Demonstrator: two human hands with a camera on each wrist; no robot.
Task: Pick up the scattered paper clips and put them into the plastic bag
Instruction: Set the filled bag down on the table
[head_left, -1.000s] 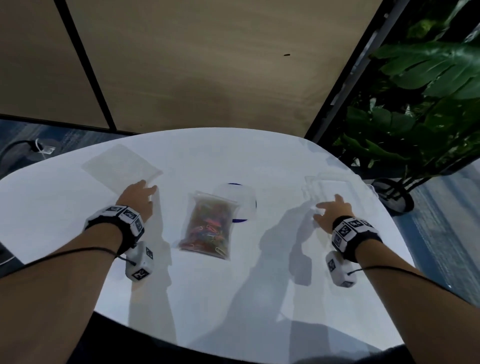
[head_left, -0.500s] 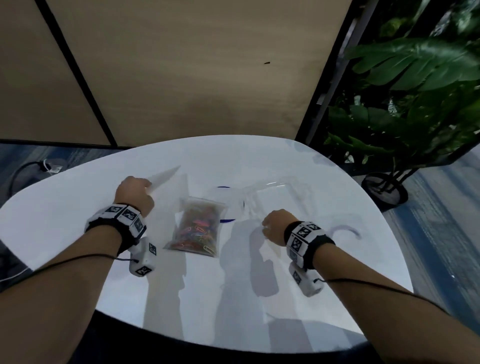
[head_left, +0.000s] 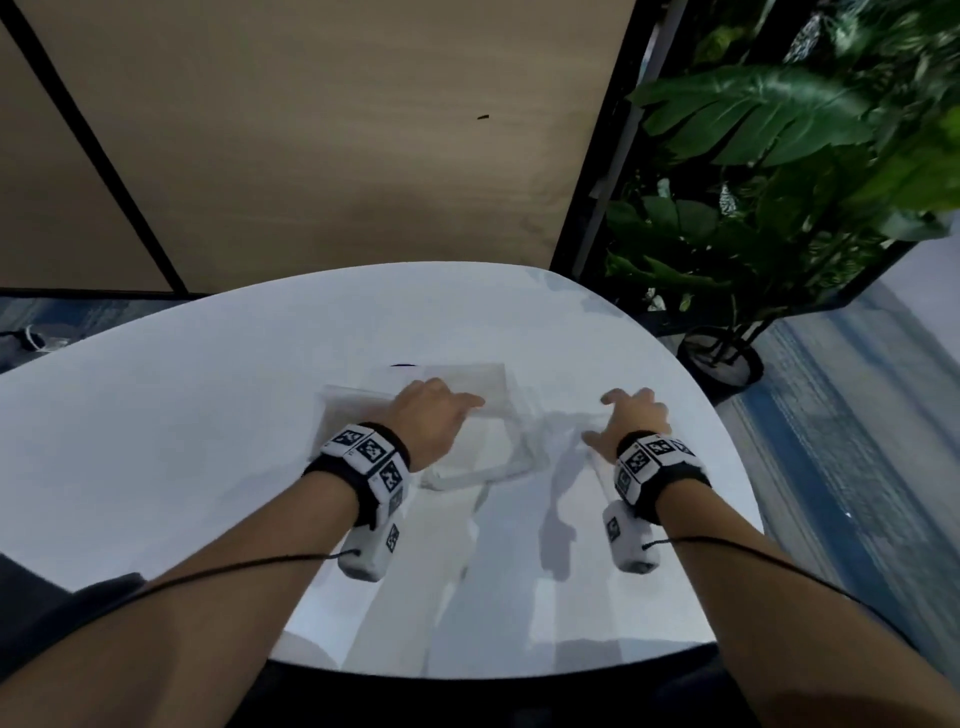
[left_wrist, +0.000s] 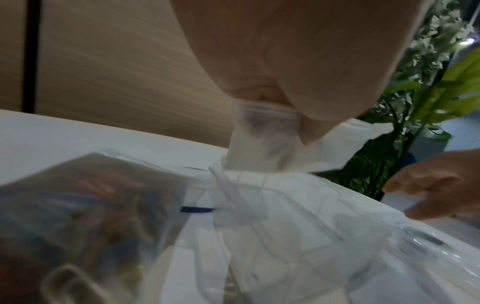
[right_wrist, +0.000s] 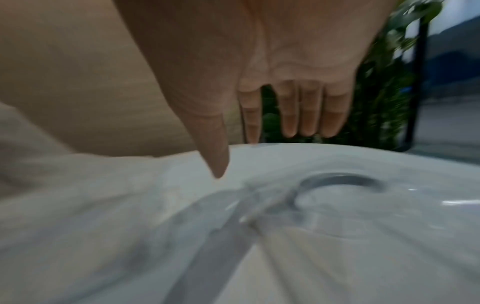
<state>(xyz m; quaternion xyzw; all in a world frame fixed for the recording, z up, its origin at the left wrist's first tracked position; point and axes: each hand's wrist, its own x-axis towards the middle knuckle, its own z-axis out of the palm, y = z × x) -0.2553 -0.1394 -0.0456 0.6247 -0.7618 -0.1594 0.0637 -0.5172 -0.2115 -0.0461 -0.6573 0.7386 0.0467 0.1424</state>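
we're at the bagging stage: our left hand (head_left: 434, 421), mid-frame in the head view, pinches an empty plastic bag (left_wrist: 262, 131) by its top. the paper clips (left_wrist: 85, 207) sit in another bag at the wrist view's lower left. our right hand (head_left: 631, 421) hovers spread, holding nothing. next, we judge, it opens the bag's mouth.

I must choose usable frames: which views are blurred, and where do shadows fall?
Head view: fairly sharp, edges bent by the wide lens, arm shadows on the white table. Left wrist view: plastic bag and left hand motion-blurred. Right wrist view: heavily smeared below the right hand.
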